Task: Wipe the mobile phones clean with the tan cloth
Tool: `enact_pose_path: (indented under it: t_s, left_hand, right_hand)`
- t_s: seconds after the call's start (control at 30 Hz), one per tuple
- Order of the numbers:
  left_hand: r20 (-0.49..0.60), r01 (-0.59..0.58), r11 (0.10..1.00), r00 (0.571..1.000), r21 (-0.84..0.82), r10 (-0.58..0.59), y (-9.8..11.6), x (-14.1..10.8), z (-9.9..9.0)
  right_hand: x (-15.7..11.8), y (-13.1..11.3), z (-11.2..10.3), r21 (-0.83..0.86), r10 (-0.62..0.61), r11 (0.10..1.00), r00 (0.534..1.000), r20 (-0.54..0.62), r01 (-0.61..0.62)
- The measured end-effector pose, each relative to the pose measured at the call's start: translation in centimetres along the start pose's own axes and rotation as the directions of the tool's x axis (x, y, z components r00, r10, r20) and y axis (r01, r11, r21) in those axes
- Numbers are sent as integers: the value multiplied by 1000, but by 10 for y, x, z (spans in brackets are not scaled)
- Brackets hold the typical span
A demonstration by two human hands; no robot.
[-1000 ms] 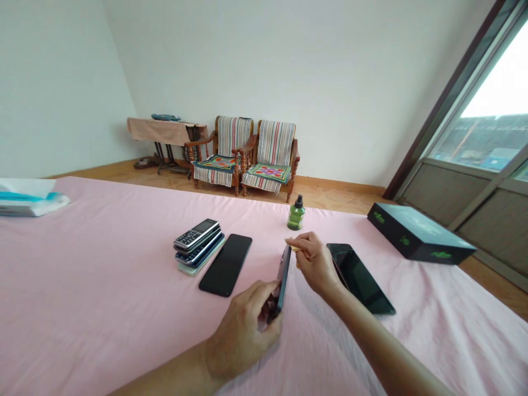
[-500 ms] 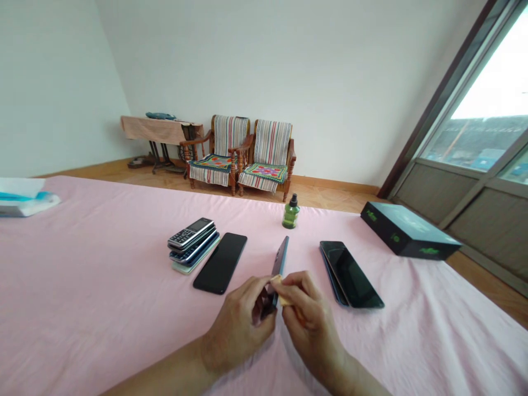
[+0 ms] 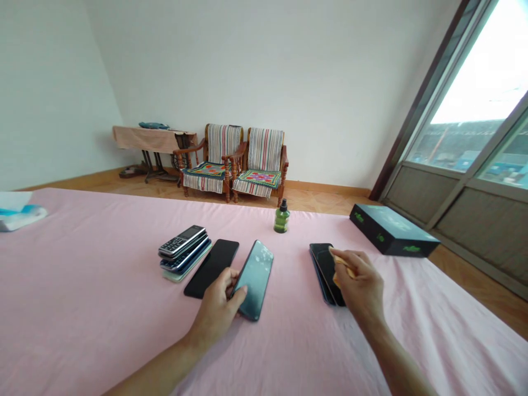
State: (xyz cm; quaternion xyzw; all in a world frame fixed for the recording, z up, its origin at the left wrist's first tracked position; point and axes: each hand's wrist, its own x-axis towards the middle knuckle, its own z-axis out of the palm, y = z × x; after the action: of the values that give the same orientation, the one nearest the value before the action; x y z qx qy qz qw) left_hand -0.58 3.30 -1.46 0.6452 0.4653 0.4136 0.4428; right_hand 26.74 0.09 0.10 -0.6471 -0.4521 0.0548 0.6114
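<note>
My left hand grips the long edge of a smartphone, which lies screen up and smudged on the pink sheet. My right hand pinches a small yellow cloth against a pair of stacked black smartphones. Just left of my left hand lies a black smartphone, face up. Beyond it stands a stack of keypad mobile phones on other handsets, their lower ones partly hidden.
A small green bottle stands near the far edge of the sheet. A black box with green marks sits at the far right, and a tissue pack at the far left. Beyond the bed are wooden armchairs and a large window.
The smartphone has gone from upright on its edge to lying flat, screen up. My right hand has moved right with the cloth, from that phone to the stacked phones.
</note>
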Motion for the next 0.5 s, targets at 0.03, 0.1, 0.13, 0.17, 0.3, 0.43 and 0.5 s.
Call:
enact_pose_path:
  t_s: [0.03,0.1,0.13,0.17,0.3,0.43,0.5]
  left_hand:
    - [14,42,998,999,-40,-42,-1,1,0]
    - [42,118,988,993,-103,-115,-4,3,0]
    - [55,143,982,989,-123,-138,-5,5,-1]
    - [66,162,977,986,-138,-154,-6,5,-2]
    - [130,222,955,971,-196,-199,-3,6,-1]
    - [231,283,918,947,-279,-222,9,4,17]
    - [268,303,899,938,-318,-222,16,4,36]
  right_hand:
    - [8,6,-7,52,127,991,991,-30,-126]
    - [20,20,-17,92,233,969,971,-49,-227]
    - [24,27,-21,119,287,953,957,-44,-280]
    - [27,34,-24,145,336,934,941,-36,-328]
    - [33,56,-29,292,470,844,883,-3,-449]
    - [34,66,-27,403,524,772,851,34,-491]
    - [34,66,-26,432,537,749,842,51,-503]
